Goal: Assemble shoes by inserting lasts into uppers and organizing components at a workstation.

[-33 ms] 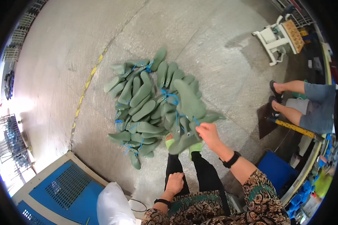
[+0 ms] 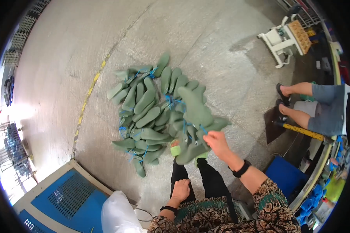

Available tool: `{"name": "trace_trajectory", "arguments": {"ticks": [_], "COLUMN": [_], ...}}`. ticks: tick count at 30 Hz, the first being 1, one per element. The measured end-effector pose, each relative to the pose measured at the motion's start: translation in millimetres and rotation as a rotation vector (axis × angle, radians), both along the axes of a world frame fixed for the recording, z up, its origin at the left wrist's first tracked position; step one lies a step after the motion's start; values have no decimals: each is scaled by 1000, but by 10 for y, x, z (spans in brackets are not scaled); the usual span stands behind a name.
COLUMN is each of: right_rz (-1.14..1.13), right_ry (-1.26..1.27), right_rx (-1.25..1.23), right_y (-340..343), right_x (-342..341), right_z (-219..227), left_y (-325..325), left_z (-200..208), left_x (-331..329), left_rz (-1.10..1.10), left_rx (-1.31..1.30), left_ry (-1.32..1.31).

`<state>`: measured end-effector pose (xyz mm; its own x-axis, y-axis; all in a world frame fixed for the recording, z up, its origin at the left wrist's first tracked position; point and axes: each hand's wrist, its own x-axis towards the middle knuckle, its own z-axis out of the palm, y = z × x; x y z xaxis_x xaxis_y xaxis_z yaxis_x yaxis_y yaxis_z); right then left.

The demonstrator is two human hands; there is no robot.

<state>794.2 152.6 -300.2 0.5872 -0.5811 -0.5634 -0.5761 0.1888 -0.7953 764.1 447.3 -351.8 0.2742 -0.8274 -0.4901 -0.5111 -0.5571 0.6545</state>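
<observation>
Seen from above, a person's right hand (image 2: 217, 144) is clamped on a blue cord (image 2: 203, 129), fingers and thumb pressed together. From the cord hangs a bundle of green shoe lasts (image 2: 196, 108), overlapping the near right side of a larger pile of lasts (image 2: 146, 99) on the concrete floor (image 2: 105, 23). The left hand (image 2: 181, 190) rests on the black trousers (image 2: 209, 176); I cannot tell whether its fingers are apart or together.

The bundle hangs by a thin cord, so a loosening pinch or a failing knot could drop lasts onto the 2 lime-green shoes (image 2: 175, 150) just beneath. Other cords in the pile lie tangled among the lasts and could snag, dragging neighbours along. Uneven weight might make the bundle swing against the shins.

No brand, label or writing is legible on the lasts or cords.
</observation>
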Motion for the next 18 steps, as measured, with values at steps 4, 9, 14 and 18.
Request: {"name": "trace_trajectory", "arguments": {"ticks": [4,9,14,18], "right_rz": [82,-31,-280,-498], "right_ry": [105,239,252,196], "right_rx": [-197,-459,-458,-435], "right_y": [-78,209,400,373], "right_x": [-426,-1237,-1816,-2518], "right_z": [1136,1877,2601,3141], "left_y": [-121,-1370,-2272,-2643], "left_z": [295,1680,2669,2906], "left_x": [-123,145,-239,-880], "left_rz": [484,143,-600,-911], "left_rx": [96,-431,-872,-758], "left_ry": [333,33,48,436]}}
